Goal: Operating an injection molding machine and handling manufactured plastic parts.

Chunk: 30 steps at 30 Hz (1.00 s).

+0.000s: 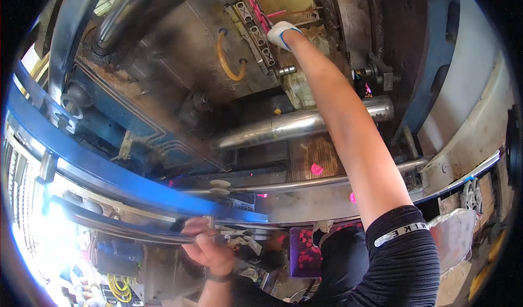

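My right hand [284,35], in a white glove with a blue cuff, reaches far into a moulding machine. Its fingers are closed at the lower end of a long pink plastic strip [257,10], beside a metal mould block [256,33] with a row of cavities. The glove hides the fingertips. Low on the left, my bare left hand [210,252], with a dark band at the wrist, is closed around a handle [210,223] by the blue sliding guard frame [147,184]. Motion blurs its fingers slightly.
A thick polished bar [305,122] crosses below my right forearm. A yellow hose [224,59] loops from the mould plate. One pink scrap [316,169] lies on a brown surface. A purple crate [295,255] with pink pieces stands beside my leg.
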### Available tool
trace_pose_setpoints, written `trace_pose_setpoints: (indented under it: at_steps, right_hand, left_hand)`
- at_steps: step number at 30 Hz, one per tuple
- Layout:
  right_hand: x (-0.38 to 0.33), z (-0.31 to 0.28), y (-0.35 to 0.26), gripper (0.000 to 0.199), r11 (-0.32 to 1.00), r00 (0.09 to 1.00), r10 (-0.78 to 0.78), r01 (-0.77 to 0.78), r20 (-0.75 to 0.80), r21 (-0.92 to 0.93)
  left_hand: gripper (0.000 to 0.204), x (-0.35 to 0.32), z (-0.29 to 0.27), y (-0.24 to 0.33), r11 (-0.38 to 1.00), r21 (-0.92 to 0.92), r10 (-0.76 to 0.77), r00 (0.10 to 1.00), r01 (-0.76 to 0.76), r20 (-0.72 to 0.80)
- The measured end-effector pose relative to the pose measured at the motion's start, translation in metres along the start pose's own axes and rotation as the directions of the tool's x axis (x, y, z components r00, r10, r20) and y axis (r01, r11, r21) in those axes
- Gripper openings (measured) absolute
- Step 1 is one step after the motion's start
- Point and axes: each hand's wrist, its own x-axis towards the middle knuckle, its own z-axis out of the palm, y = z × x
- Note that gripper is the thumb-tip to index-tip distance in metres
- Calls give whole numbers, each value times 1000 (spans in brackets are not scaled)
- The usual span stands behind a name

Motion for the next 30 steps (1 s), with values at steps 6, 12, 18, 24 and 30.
trace_pose_setpoints:
  at_steps: [6,12,18,24,30]
  right_hand:
    - [-7,5,3,32,1000,999,20,-19,-49,21]
    - [-41,-2,36,37,998,995,-56,56,-86,5]
    - [-77,12,27,39,991,993,113,-110,-36,70]
    - [-27,19,40,32,726,916,339,-111,-213,678]
    - [8,20,24,41,816,877,244,45,-414,576]
  left_hand:
    - [19,1,-14,-11,999,30,-10,1000,10,24]
    - [22,5,-7,-9,994,-46,-99,995,98,-31]
    - [19,12,-12,-8,998,10,-54,999,54,5]
    - [18,10,-7,-5,1000,-12,-25,999,25,43]
    - [17,11,-11,-8,999,9,-32,999,31,10]
